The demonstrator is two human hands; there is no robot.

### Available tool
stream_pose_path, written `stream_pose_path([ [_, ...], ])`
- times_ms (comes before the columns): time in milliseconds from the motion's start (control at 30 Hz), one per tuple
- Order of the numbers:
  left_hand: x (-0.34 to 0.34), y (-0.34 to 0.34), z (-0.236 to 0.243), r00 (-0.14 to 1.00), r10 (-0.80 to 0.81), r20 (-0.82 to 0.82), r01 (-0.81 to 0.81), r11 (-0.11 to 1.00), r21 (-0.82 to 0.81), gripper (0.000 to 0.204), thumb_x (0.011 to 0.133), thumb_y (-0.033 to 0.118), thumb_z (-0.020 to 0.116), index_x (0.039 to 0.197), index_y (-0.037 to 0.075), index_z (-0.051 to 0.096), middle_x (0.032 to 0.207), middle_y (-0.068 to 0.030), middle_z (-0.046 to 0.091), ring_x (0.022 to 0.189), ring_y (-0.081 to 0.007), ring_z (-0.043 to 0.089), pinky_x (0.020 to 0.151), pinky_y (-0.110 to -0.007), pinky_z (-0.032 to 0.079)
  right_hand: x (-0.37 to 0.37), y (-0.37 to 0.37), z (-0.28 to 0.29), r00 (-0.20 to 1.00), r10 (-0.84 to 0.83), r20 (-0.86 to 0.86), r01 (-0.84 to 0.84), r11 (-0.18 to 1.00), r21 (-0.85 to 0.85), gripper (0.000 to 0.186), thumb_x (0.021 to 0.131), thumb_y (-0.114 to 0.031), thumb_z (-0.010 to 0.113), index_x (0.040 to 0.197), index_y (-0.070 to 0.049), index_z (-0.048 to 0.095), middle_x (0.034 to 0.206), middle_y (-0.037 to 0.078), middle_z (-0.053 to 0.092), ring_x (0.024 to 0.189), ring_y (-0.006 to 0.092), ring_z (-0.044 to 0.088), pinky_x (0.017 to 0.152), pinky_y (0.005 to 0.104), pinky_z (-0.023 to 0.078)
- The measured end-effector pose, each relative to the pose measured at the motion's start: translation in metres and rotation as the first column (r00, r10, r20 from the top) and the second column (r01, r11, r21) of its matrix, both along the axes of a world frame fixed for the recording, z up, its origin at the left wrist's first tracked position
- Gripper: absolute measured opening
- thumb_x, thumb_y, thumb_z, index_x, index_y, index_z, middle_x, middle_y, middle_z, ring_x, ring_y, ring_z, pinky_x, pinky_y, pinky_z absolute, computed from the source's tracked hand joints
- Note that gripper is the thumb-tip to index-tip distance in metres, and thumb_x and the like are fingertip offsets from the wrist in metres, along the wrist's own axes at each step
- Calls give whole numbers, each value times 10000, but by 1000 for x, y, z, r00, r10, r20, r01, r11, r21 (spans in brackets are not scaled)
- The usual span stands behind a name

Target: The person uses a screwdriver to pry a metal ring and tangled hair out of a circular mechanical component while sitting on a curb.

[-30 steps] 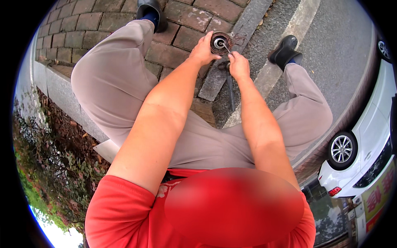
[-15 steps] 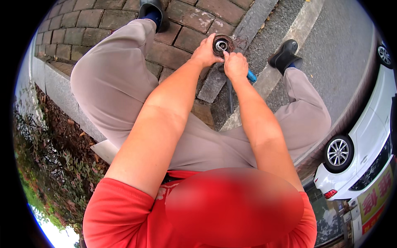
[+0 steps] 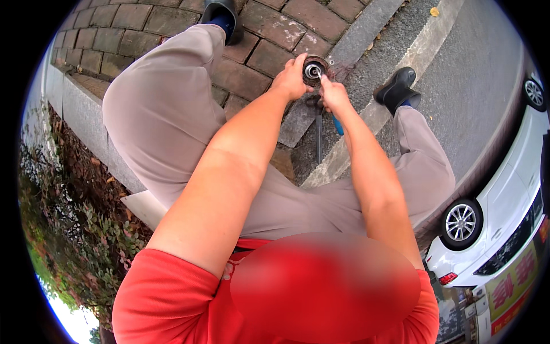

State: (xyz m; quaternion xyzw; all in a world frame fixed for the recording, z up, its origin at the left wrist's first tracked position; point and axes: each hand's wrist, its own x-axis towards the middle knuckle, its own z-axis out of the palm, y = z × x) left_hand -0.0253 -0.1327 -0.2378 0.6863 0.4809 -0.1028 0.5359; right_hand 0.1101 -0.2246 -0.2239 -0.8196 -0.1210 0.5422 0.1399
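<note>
I'm seeing a dark, rusty metal round part (image 3: 314,70) with a shiny centre. The screwdriver (image 3: 336,121) is showing a glossy blue plastic handle; the brick paving (image 3: 252,57) is looking rough and matt.

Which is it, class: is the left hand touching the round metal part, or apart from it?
Touching. The head view shows the left hand with its fingers wrapped against the rim of the round metal part, no gap between them.
</note>
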Motion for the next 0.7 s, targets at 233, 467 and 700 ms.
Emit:
stream_pose_path([
  [233,-3,2,12,999,17,-47,-18,1000,-22,982,705,183,845,1481,236,246,1482,-163,359,1291,-375,468,1047,-445,425,6,-3,32,910,-362,-204,401,892,206,499,999,-436,454,664,-72,515,542,16,460,420,126,418,381,281,325],
  [467,-16,-4,0,999,-51,-3,51,999,17,998,716,200,838,1496,261,218,1478,-149,365,1290,-368,469,1047,-439,423,-21,7,63,899,-399,-182,434,866,247,505,1004,-460,446,676,-77,481,554,0,424,435,115,401,401,279,317],
  [700,-12,11,4,997,-75,25,75,997,14,1019,671,235,870,1485,249,258,1440,-165,412,1267,-376,490,1035,-446,435,-36,13,103,885,-443,-143,466,840,278,530,1002,-477,453,667,-67,492,543,5,435,431,113,399,397,272,304],
])
